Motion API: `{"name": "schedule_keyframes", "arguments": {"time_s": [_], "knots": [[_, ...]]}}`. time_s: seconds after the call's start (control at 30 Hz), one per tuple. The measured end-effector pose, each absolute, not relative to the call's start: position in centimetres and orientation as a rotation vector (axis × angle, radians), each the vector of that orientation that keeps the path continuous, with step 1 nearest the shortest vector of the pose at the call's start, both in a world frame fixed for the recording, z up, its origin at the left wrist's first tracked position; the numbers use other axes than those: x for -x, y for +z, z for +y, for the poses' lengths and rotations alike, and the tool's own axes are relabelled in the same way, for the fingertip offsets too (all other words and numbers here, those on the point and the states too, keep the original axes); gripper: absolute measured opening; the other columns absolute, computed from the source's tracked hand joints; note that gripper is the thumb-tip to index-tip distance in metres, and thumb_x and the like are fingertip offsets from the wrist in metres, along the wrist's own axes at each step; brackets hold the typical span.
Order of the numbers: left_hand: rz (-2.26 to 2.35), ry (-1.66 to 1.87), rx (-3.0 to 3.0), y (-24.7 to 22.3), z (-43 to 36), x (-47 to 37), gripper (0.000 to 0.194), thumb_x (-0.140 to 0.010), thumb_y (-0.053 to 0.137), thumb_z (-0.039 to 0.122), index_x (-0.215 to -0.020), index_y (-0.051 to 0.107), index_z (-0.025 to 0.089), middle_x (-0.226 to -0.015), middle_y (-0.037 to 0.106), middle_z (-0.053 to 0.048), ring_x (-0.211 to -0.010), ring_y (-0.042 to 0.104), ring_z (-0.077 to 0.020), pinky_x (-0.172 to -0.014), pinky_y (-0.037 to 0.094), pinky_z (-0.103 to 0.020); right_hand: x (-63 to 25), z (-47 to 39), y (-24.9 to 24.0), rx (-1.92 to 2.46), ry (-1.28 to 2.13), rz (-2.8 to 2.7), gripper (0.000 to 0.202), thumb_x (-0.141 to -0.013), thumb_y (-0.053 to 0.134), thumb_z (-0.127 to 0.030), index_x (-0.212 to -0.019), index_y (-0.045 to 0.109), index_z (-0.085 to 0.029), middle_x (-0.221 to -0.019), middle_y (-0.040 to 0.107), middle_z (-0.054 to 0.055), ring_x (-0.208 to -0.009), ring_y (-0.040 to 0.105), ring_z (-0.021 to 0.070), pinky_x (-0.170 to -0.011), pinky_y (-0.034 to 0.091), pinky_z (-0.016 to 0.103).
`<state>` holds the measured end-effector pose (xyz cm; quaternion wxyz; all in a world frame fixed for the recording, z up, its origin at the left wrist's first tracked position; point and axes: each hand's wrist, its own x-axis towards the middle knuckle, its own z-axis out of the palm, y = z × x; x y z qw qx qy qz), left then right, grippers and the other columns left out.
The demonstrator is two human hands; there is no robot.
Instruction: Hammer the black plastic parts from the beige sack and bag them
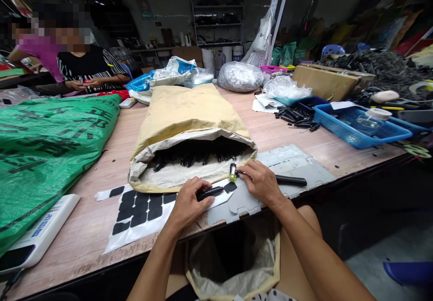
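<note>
My right hand (pixel 260 181) is closed on the handle of a small hammer (pixel 291 180). The hammer's short head has a yellow-green face and points down beside the black part. In my left hand (pixel 190 204), thumb and fingers pinch a slim black pen-like part (pixel 216 191), its tip pointing right over a grey board (pixel 250 197). Left of that hand lies a white sheet (pixel 118 241) with rows of black rounded-square stickers (pixel 140 210). Just beyond both hands, a tan woven sack (pixel 192 111) lies with its mouth facing me, several similar black parts inside.
An open sack (pixel 237 287) hangs at my lap below the table edge. A green sack (pixel 50 143) and a white device (pixel 50 231) lie left. At right are black parts (pixel 297 117), a blue tray (pixel 363 141) and cardboard (pixel 324 82). Two people sit at far left.
</note>
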<state>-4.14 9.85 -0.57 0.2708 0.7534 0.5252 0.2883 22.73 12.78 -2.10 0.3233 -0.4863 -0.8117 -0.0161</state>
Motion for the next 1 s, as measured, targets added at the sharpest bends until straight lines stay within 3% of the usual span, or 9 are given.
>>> {"name": "schedule_keyframes", "arguments": {"time_s": [0.37,0.5,0.67,0.77,0.83,1.0], "knots": [[1.437,0.746,-2.091,-0.6,9.8,4.0,0.022,-0.087,0.068,0.042,-0.099,0.071,0.024,-0.094,0.067,-0.005,-0.094,0.059,-0.0245,-0.086,0.044,-0.038,-22.7,12.7,-1.9,1.328,0.056,-2.108,0.020,-0.092,0.061,-0.017,-0.107,0.070,-0.025,-0.101,0.068,0.005,-0.098,0.059,0.0219,-0.087,0.047,0.034],[1.286,0.743,-1.985,2.1,7.4,3.2,0.022,-0.092,0.063,0.042,-0.100,0.071,0.024,-0.098,0.068,-0.006,-0.096,0.059,-0.0245,-0.087,0.044,-0.036,-22.6,12.6,-1.8,1.344,0.059,-2.108,0.020,-0.090,0.063,-0.017,-0.107,0.070,-0.025,-0.101,0.068,0.004,-0.098,0.059,0.0217,-0.087,0.047,0.033],[0.895,0.312,-1.817,4.1,2.1,-0.1,0.022,-0.093,0.062,0.044,-0.104,0.073,0.029,-0.094,0.072,0.000,-0.085,0.063,-0.0183,-0.077,0.045,-0.027,-22.6,12.6,-1.7,1.365,0.059,-2.105,0.019,-0.089,0.064,-0.018,-0.106,0.071,-0.025,-0.100,0.068,0.004,-0.097,0.058,0.0215,-0.085,0.046,0.033],[0.949,0.042,-1.847,-0.2,0.4,-2.3,0.023,-0.084,0.070,0.041,-0.104,0.074,0.031,-0.093,0.074,0.000,-0.083,0.064,-0.0205,-0.075,0.046,-0.028,-22.6,12.6,-1.7,1.368,0.064,-2.104,0.019,-0.089,0.064,-0.017,-0.106,0.071,-0.025,-0.100,0.068,0.004,-0.097,0.058,0.0215,-0.085,0.046,0.033],[1.132,-0.073,-1.848,-5.0,-0.1,-3.0,0.028,-0.079,0.069,0.036,-0.106,0.073,0.030,-0.099,0.074,-0.003,-0.093,0.066,-0.0259,-0.082,0.048,-0.033,-22.6,12.7,-1.7,1.362,0.064,-2.105,0.020,-0.089,0.064,-0.017,-0.106,0.071,-0.025,-0.100,0.068,0.004,-0.097,0.058,0.0215,-0.086,0.046,0.033],[1.395,-0.161,-1.578,-15.5,-0.7,-2.4,0.042,-0.087,0.057,0.038,-0.128,0.060,0.031,-0.119,0.070,-0.006,-0.113,0.065,-0.0294,-0.099,0.047,-0.041,-22.6,12.7,-1.8,1.363,0.061,-2.105,0.020,-0.089,0.064,-0.018,-0.106,0.070,-0.025,-0.100,0.067,0.004,-0.097,0.058,0.0213,-0.085,0.046,0.032]]}}
